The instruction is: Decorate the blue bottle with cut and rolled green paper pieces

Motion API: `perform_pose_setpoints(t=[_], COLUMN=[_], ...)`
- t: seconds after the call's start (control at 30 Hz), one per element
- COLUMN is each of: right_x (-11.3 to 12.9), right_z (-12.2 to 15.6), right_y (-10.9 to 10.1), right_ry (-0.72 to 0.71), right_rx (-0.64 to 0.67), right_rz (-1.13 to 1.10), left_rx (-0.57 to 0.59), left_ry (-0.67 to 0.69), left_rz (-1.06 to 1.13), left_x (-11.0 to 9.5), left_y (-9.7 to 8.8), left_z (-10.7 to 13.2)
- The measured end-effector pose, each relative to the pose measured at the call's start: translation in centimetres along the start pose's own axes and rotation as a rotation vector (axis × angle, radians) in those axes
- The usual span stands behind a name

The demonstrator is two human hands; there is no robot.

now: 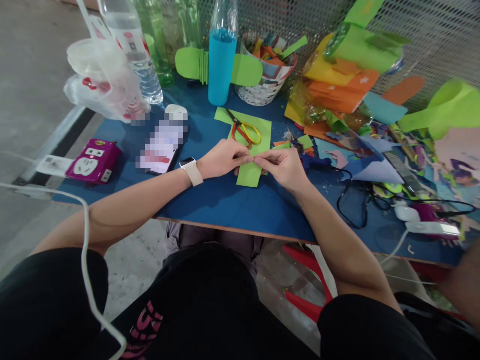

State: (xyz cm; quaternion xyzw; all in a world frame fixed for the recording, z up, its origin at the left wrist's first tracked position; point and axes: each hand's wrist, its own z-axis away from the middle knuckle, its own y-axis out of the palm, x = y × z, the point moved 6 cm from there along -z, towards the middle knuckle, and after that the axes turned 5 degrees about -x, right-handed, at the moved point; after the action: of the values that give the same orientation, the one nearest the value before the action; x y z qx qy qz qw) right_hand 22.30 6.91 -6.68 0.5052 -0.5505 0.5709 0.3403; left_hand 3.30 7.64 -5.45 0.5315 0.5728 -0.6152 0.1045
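My left hand [227, 157], with a pale watch strap at the wrist, is closed, thumb against fingers. Its fingertips meet those of my right hand [283, 167], which is also closed in a pinch. Between and below them shows a light green paper strip [249, 179]; both hands pinch at its edge, though the fingers hide the exact grip. Just beyond the hands lies more green paper [265, 131] on the blue table [210, 202]. Scissors [245, 134] with red and yellow handles rest on it, blades pointing away.
A bottle of blue liquid [219, 65] stands behind, beside a woven basket [258, 80] of paper scraps. To the left are a phone [161, 145], a purple power adapter [93, 162] and a water bottle [135, 55]. Coloured paper pieces [345, 90] and a black cable [350, 200] crowd the right.
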Motion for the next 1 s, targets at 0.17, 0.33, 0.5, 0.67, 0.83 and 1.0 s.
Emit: perform_pose_setpoints(t=[0.17, 0.33, 0.5, 0.67, 0.83, 1.0], right_x=[-0.18, -0.26, -0.17, -0.28, -0.30, -0.16], right_z=[-0.08, -0.08, -0.07, -0.07, -0.06, -0.05], right_y=[0.08, 0.05, -0.04, -0.09, -0.12, -0.10], right_ry=[0.012, 0.019, -0.004, -0.011, -0.015, -0.026], right_rx=[-0.007, -0.013, -0.018, -0.013, -0.011, -0.004], right_rz=[-0.023, -0.039, -0.034, -0.020, -0.006, -0.002], left_rx=[0.012, 0.025, 0.030, 0.034, 0.043, 0.035], left_ry=[0.003, -0.015, -0.013, -0.007, 0.007, 0.004], left_rz=[0.010, 0.019, 0.026, 0.030, 0.040, 0.029], left_x=[0.04, 0.16, 0.25, 0.38, 0.48, 0.49], left_y=[0.00, 0.01, 0.08, 0.09, 0.14, 0.18], left_z=[0.02, -0.06, -0.10, -0.06, -0.03, -0.08])
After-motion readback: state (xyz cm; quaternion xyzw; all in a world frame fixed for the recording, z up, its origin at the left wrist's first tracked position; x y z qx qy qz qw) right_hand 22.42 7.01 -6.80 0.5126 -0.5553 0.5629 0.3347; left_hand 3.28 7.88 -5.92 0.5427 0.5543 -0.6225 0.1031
